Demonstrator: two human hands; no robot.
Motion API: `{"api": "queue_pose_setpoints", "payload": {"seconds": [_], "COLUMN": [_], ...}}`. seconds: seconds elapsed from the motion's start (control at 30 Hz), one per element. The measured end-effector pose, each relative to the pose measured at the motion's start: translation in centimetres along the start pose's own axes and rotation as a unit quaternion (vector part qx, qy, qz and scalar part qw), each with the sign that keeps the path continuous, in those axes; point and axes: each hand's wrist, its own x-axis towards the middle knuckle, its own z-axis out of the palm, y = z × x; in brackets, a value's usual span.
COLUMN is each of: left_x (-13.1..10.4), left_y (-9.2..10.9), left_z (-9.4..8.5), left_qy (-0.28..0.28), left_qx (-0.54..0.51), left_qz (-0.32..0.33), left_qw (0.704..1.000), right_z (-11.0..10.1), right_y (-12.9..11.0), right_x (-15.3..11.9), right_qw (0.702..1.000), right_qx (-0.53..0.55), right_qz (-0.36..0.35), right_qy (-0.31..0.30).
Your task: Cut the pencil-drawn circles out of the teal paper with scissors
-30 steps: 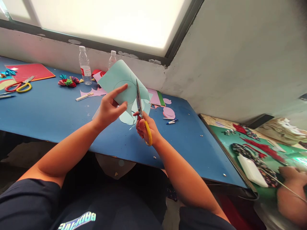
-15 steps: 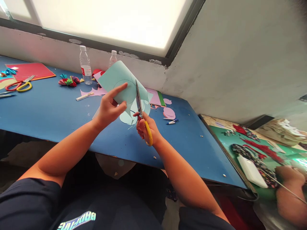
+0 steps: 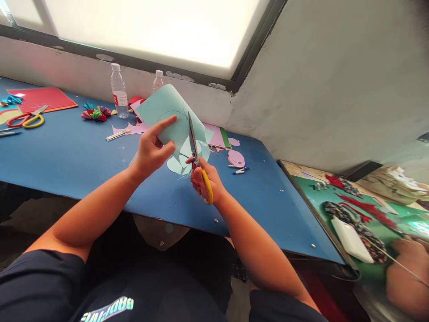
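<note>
My left hand [image 3: 154,145] grips a light blue paper sheet [image 3: 164,103] marked with drawn curves, its index finger and thumb lying over the front and the other fingers hidden behind. Wrapped round the handles of yellow-and-red scissors [image 3: 207,185] is my right hand [image 3: 208,179]. The scissors' blades point up, close together, over the sheet's right part. Cut light blue paper pieces [image 3: 174,165] lie on the blue table [image 3: 161,192] below the sheet, partly hidden by it and my hands.
Two bottles [image 3: 119,94] stand by the wall. Pink paper circles [image 3: 236,158] and pens [image 3: 240,171] lie right. Another pair of scissors [image 3: 33,120] and a red folder [image 3: 47,99] lie left. Another person's hand [image 3: 409,255] is over a green table [image 3: 310,192] at right.
The light blue sheet and my left hand have shifted very slightly left. The scissors' blades have tilted a little left. At right, the other person's hand has moved and is blurred.
</note>
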Motion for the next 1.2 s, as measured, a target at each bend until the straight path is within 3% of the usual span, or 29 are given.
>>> {"api": "queue_pose_setpoints", "payload": {"seconds": [0.2,0.73,0.87,1.2], "left_x": [-0.2,0.4,0.4,0.4], "left_y": [-0.1,0.3,1.1,2.4], "left_z": [0.1,0.0,0.4,0.6], "left_qy": [0.011,0.033,0.044,0.011], "left_qx": [0.017,0.020,0.042,0.015], "left_qz": [-0.026,-0.015,-0.047,-0.101], "left_qw": [0.999,0.999,0.997,0.995], "right_z": [0.0,-0.3,-0.3,-0.4], "right_y": [0.0,0.0,0.1,0.7], "right_x": [0.0,0.0,0.0,0.0], "right_qw": [1.000,0.999,0.999,0.999], "right_qx": [-0.002,-0.040,-0.040,-0.014], "right_qz": [-0.002,-0.010,-0.011,0.013], "right_qy": [-0.002,-0.008,-0.005,-0.030]}}
